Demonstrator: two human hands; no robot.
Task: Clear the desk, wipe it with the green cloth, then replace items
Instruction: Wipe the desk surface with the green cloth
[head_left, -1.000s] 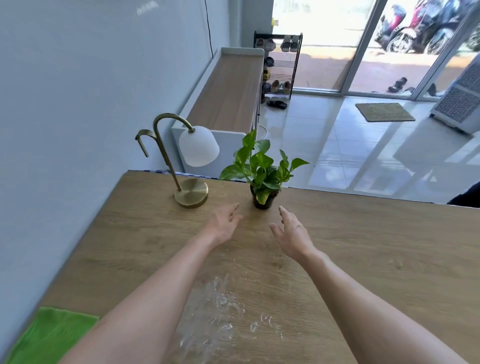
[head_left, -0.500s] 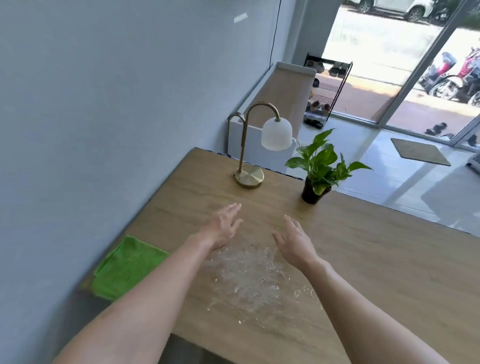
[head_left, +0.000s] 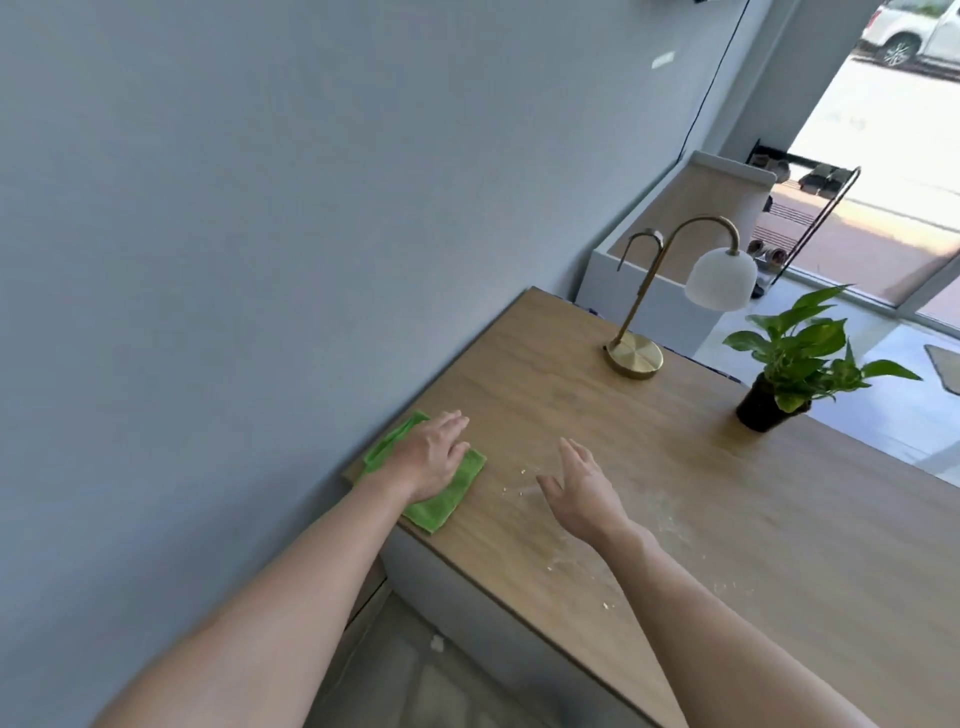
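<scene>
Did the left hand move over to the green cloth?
Yes. The left hand went left across the desk, away from the lamp, onto the green cloth.

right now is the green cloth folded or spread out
Folded: the green cloth lies as a thick compact rectangle under the left hand.

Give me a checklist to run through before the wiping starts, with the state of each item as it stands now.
1. Left hand on the green cloth: ok, it rests flat on it, fingers straight.
2. Cloth gripped for wiping: not ok, no fingers curl round it.
3. Desk cleared: not ok, the lamp and the potted plant stand at the far end.
4. Right hand free: ok, open and holding nothing.
5. Mess located: ok, pale crumbs and smears lie around and beyond the right hand.
6. Cloth damp or dry: cannot tell.
</scene>
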